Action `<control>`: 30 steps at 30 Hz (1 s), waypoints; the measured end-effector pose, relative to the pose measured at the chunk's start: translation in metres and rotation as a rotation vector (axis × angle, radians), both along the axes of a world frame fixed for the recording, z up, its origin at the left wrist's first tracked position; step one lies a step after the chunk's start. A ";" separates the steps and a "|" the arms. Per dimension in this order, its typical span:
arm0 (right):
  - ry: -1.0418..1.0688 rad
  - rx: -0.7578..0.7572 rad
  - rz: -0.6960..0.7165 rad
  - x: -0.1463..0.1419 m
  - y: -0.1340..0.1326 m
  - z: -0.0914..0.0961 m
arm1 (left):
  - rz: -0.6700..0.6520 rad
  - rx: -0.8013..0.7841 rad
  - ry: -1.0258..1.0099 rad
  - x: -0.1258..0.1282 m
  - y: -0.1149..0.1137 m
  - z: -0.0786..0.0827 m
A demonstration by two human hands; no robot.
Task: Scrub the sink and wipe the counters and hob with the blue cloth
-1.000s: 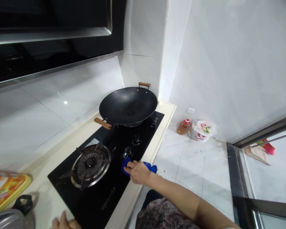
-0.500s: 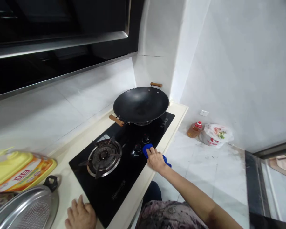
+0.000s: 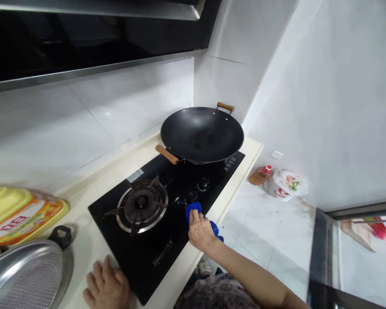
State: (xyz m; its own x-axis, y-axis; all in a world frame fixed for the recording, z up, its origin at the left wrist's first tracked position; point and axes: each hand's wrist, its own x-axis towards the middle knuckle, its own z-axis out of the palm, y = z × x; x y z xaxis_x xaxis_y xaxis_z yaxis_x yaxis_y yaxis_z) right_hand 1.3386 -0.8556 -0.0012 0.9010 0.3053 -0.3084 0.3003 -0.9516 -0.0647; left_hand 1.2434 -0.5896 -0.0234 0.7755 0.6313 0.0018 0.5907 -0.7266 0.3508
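Note:
My right hand [image 3: 201,231] grips a blue cloth [image 3: 193,209] and presses it on the front edge of the black glass gas stove [image 3: 161,266], just below the control knobs [image 3: 193,196]. Part of the cloth hangs out past the wrist side. My left hand [image 3: 107,285] lies flat on the cream countertop [image 3: 83,249] by the stove's left corner, fingers spread, holding nothing. A bare burner [image 3: 142,205] with its pan support lies between the hands and the wall. On the far burner rests a black wok [image 3: 202,135] with wooden handles.
At the left stand a metal strainer pan [image 3: 28,274] and a yellow bottle [image 3: 22,214]. A range hood [image 3: 99,43] overhangs the stove. On the floor to the right are an oil jug [image 3: 260,175] and a full plastic bag [image 3: 284,184].
My right hand has slid the blue cloth leftward along the stove's front edge. My left hand stays on the countertop. The head view has shifted a little.

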 end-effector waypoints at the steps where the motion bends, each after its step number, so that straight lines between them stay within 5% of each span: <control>1: 0.002 0.001 0.003 0.003 0.002 0.001 | -0.001 0.000 0.000 0.000 0.000 0.000; 7: 0.004 -0.041 0.006 0.024 0.030 0.005 | -0.040 0.010 0.004 -0.002 0.003 -0.004; 12: 0.003 -0.057 -0.130 0.043 0.059 0.006 | -0.041 -0.007 -0.010 -0.004 0.005 -0.007; 22: 0.059 -0.101 -0.243 0.097 0.070 0.019 | -0.036 0.004 -0.039 -0.009 0.007 -0.012; 30: 0.031 -0.116 -0.097 0.049 0.039 0.016 | -0.084 0.001 -0.071 -0.006 0.005 -0.004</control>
